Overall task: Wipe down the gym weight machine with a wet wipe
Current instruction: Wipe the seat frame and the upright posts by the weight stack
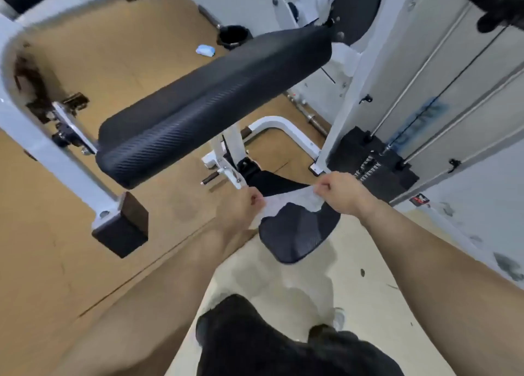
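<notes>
A gym, white-framed weight machine (344,97), black padded rest (215,103), stacked weight plates (371,165) on guide rods (419,72), barbell (317,121) lying on tan floor (56,262)

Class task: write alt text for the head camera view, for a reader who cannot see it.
The left hand and right hand stretch a wet wipe between them over a small black seat. A long black pad crosses the view beyond, with a weight stack at right.

Tan floor (56,262) (paler nearer) carries the weight machine (283,121), a black bin (234,36), a blue packet (205,50)
</notes>
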